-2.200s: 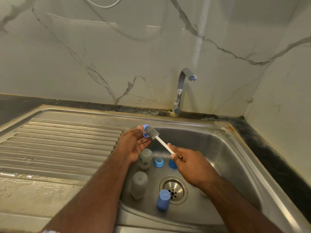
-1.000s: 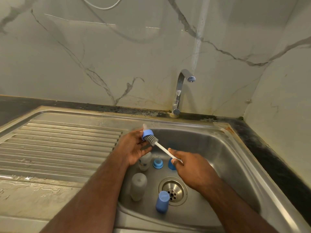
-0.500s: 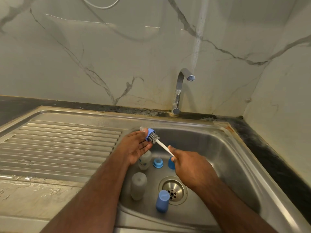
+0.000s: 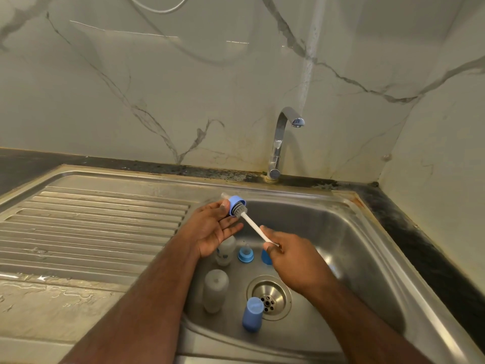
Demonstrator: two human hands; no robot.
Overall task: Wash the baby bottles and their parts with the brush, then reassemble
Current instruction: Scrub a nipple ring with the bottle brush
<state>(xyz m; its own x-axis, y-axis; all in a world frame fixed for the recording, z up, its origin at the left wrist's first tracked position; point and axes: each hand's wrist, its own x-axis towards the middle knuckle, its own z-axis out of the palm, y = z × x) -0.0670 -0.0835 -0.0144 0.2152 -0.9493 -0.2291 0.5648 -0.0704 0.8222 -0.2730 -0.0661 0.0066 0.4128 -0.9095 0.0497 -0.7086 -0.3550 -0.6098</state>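
My left hand pinches a blue bottle collar with its clear teat over the sink's back left corner. My right hand grips the white handle of the bottle brush, whose grey bristle head sits inside the collar. In the sink basin lie two clear bottles, one under my left hand and one nearer me. A second blue collar with teat stands beside a blue part half hidden by my right hand. A blue cap stands by the drain.
The chrome tap rises behind the basin with no water running. A ribbed steel draining board stretches to the left, wet near its front. Marble wall panels close the back and right side.
The collar has turned in my left hand so its teat points away. The brush head has gone from the collar's outside into its open side.
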